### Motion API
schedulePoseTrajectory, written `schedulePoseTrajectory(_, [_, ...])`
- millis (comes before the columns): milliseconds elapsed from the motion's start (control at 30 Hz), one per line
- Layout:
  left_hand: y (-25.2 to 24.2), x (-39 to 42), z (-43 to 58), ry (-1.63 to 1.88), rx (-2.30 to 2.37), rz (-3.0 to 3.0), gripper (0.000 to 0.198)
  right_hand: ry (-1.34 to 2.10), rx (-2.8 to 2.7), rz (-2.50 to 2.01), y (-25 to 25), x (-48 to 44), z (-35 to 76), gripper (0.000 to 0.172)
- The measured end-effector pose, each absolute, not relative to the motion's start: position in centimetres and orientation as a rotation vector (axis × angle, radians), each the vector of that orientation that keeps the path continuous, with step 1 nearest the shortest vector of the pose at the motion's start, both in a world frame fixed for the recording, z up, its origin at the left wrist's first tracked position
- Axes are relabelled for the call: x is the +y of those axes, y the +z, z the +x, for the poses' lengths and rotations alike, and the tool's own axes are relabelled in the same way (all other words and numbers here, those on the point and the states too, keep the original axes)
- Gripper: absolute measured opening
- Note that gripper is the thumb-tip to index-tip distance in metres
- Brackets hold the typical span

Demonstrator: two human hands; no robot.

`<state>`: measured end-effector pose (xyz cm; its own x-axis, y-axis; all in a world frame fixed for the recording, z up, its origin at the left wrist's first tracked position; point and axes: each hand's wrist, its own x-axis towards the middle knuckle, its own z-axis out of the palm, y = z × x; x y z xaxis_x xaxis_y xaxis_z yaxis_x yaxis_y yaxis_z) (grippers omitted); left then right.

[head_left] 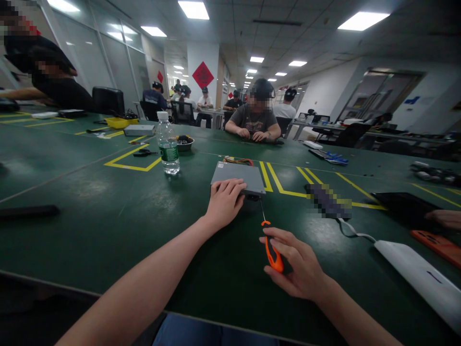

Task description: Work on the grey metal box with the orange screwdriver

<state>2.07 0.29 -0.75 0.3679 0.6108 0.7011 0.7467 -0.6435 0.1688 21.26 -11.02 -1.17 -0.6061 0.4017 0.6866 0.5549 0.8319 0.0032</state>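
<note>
A grey metal computer power supply (239, 175) lies flat on the green table, its coloured cables (239, 161) bunched behind it. My left hand (226, 202) grips its near left edge, fingers across the top and the thumb side low at the front. In my right hand (293, 262) is a screwdriver (274, 257) with an orange and black handle, held between fingers and thumb. Its thin shaft points away from me, and the tip reaches the near right corner of the power supply. Whether the tip sits in a screw is too small to tell.
A water bottle (168, 149) stands left, by a metal bowl (184, 142). To the right lie a blurred-out device (328, 201), a white power bank (414, 274) with a cable, and an orange phone (437, 245). A person (254, 117) sits opposite; another hand (446, 217) shows far right.
</note>
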Motion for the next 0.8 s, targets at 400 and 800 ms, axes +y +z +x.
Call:
schedulePoseTrajectory(400, [-0.9,0.4,2.1,-1.139,-1.23,-2.435,0.026,-0.249,-2.338,-0.633,-1.4,-10.8,19.9,0.037])
schedulePoseTrajectory(800, [-0.7,0.2,2.1,-1.122,-1.239,-2.442,0.028,-0.203,-2.368,-0.641,-1.6,-10.3,19.7,0.038])
